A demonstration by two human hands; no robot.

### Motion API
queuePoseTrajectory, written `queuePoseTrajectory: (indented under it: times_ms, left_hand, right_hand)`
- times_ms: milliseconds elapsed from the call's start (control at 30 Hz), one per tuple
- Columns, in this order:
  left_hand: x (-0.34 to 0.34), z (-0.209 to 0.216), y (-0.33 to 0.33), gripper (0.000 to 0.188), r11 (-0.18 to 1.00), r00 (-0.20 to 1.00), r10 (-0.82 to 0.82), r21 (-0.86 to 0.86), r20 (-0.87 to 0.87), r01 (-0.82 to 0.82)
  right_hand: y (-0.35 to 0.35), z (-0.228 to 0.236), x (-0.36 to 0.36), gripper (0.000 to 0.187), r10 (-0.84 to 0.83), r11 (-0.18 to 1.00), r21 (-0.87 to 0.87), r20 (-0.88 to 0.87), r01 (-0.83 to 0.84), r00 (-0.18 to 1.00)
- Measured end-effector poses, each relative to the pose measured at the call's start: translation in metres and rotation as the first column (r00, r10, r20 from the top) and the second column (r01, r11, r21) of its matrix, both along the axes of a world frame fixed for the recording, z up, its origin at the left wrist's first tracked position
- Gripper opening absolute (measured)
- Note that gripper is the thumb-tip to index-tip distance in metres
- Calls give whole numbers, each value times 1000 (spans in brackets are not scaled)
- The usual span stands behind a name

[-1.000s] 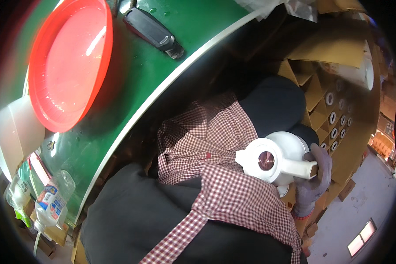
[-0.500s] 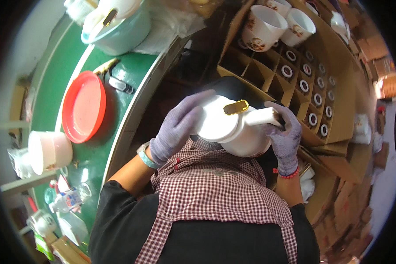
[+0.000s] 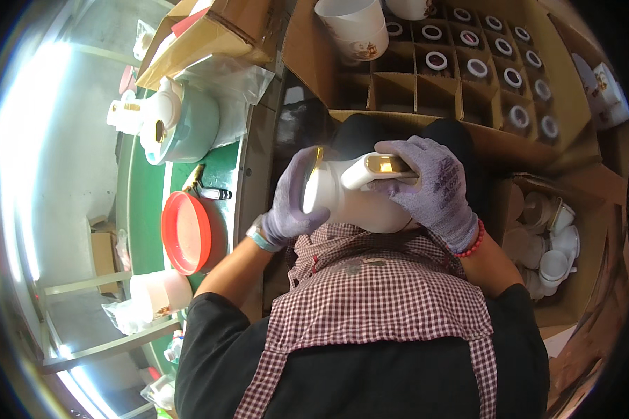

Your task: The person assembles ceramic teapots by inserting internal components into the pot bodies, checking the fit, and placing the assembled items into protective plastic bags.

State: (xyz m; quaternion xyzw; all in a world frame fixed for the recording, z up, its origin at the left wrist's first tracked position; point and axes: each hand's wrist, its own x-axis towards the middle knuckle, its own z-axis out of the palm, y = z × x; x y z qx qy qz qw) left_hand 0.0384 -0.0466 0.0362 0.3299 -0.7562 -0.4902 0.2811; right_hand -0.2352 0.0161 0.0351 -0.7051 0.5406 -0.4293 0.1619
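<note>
Both grips: our knit-gloved left hand [image 3: 291, 199] clasps the top end; our right hand [image 3: 432, 187] wraps the gold-trimmed handle [image 3: 383, 164].
White jug [image 3: 363, 204]: smooth, rounded, tilted between our hands, near the checked cloth apron [image 3: 377, 300].
Partitioned carton [image 3: 438, 96]: brown cardboard, boxy cells.
Red basin [image 3: 187, 234]: shallow, round.

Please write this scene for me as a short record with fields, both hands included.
Held: white jug, tilted, lid toward the left
Left hand: around that lid
Right hand: gripping the jug's handle
Ahead: divided carton, many cells holding white-rimmed round pieces
Right side: open box of white ware
Left side: red dish on green table
</note>
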Motion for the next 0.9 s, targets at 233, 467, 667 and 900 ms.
queuePoseTrajectory:
  times_ms: [233, 467, 667, 900]
  left_hand:
    - [-35, -2, 41, 70, 904, 905, 413, 162, -101, -395]
    - [11, -7, 49, 60, 796, 923, 284, -600, 259, -76]
    - [95, -14, 34, 40, 929, 874, 199, 199, 443, -312]
    - [6, 17, 21, 52, 585, 859, 507, 760, -71, -282]
  right_hand:
    - [11, 0, 10, 53, -76, 997, 0, -100, 77, 992]
    - [7, -1, 8, 54, -27, 999, -48, -108, 22, 994]
    - [-4, -4, 5, 47, -63, 994, -87, 15, 64, 998]
    - [27, 15, 35, 55, 87, 994, -38, -297, -103, 951]
